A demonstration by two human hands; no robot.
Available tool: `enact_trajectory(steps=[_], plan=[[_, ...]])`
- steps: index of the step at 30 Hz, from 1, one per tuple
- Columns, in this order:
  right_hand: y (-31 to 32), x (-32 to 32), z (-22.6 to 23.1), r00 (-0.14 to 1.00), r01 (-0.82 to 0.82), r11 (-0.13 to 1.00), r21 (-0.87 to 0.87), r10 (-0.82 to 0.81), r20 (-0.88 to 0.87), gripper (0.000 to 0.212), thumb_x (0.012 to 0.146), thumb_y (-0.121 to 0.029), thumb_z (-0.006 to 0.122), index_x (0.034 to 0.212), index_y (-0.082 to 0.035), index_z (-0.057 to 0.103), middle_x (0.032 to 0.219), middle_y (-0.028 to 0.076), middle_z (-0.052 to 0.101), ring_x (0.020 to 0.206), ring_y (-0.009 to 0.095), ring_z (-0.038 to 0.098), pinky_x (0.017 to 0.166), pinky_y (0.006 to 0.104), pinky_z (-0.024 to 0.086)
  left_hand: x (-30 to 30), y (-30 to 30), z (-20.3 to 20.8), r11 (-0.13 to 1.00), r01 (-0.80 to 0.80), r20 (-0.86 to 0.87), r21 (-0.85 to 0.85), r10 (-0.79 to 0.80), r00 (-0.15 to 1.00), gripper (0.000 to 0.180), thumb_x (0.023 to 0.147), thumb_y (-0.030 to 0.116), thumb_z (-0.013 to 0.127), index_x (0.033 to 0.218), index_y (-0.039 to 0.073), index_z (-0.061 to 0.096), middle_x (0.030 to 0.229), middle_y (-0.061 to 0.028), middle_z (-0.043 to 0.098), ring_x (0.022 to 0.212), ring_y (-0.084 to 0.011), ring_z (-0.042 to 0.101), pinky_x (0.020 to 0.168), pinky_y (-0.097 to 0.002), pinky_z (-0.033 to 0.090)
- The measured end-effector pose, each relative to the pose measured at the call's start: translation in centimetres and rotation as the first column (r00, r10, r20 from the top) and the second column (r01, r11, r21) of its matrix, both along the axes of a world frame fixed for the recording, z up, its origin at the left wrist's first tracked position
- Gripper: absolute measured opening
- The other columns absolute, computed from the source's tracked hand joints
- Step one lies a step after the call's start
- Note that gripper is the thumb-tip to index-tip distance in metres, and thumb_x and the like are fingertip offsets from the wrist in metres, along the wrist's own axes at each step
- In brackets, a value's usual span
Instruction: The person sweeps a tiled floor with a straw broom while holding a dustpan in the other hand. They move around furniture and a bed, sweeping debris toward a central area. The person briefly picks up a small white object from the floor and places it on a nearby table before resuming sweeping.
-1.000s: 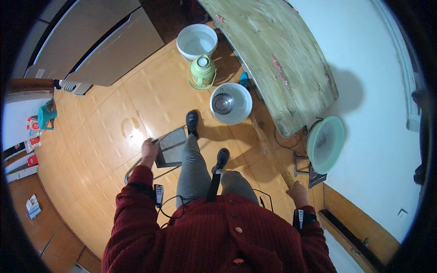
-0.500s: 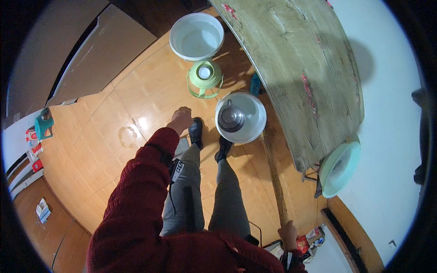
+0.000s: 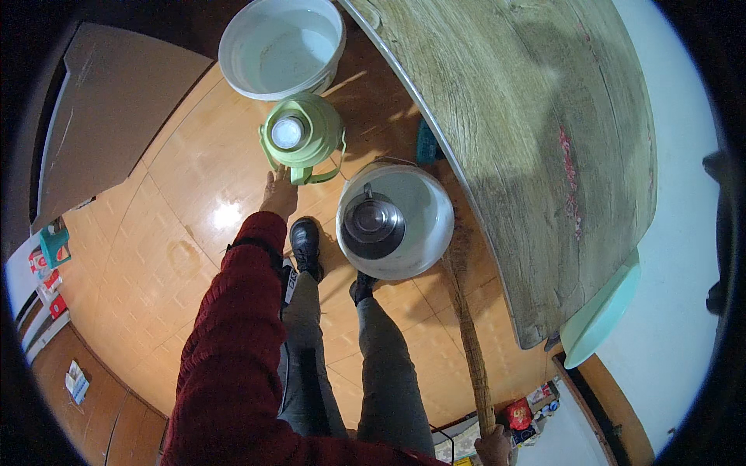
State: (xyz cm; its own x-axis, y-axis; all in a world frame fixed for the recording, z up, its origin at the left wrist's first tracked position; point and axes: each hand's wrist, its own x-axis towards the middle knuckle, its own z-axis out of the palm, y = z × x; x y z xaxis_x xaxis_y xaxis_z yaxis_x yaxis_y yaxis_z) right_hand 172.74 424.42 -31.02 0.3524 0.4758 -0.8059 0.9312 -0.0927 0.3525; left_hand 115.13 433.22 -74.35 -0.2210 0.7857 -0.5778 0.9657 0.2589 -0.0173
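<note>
A light green thermos flask [image 3: 312, 128] with a silvery cap stands on the floor. My left hand [image 3: 278, 193] reaches to its near side, fingers stretched out beside the flask's handle; whether they touch it is hard to see. At the lower right, my right hand [image 3: 493, 446] is closed round the end of a long wooden stick [image 3: 468, 330], whose far end runs toward a white bucket [image 3: 435, 260]. Inside that bucket sits a shiny metal pot or kettle [image 3: 374, 221] with a small handle.
Behind the flask is a white basin [image 3: 256, 78] holding water. A wood-grain table [image 3: 528, 116] fills the right, with a pale green basin [image 3: 602, 318] by its near corner. Brown cardboard [image 3: 124, 116] is at the left. Small packages [image 3: 519, 415] lie by my right hand.
My left hand has moved forward from above my left shoe to the flask, its fingers extended. The view has shifted closer to the flask and buckets. The right hand still holds the stick.
</note>
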Motion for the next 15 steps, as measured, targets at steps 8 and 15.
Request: enact_trajectory(steps=[8, 15], plan=[[-1.0, 1.9, -0.6, 0.99, 0.047, 0.999, -0.021, -0.049, -0.134, 0.046, 0.062, -0.02, 0.062, 0.098, -0.008, 0.035, 0.066, 0.021, 0.054, 0.064, 0.042, 0.054, 0.053, 0.0488, 0.042, 1.7, -1.0, 4.5, 0.999, -0.024, 0.027, -0.026, 0.025, 0.999, 0.026, 0.074, 0.015, 0.047, 0.097, 0.006, 0.057, 0.099, -0.0113, 0.053, 0.102, -0.0248, 0.045, 0.087, -0.0458, 0.033], [-2.5, 2.4, -1.5, 0.99, 0.133, 0.976, -0.173, -0.125, 0.059, 0.047, 0.064, -0.019, 0.061, 0.096, 0.002, 0.033, 0.073, 0.025, 0.057, 0.071, 0.041, 0.058, 0.062, 0.0472, 0.047, 3.3, 0.6, 18.4, 0.993, 0.09, 0.062, -0.072, -0.086, 0.994, 0.021, 0.071, 0.024, 0.05, 0.081, 0.009, 0.059, 0.079, -0.0101, 0.06, 0.087, -0.0246, 0.056, 0.089, -0.0551, 0.025]])
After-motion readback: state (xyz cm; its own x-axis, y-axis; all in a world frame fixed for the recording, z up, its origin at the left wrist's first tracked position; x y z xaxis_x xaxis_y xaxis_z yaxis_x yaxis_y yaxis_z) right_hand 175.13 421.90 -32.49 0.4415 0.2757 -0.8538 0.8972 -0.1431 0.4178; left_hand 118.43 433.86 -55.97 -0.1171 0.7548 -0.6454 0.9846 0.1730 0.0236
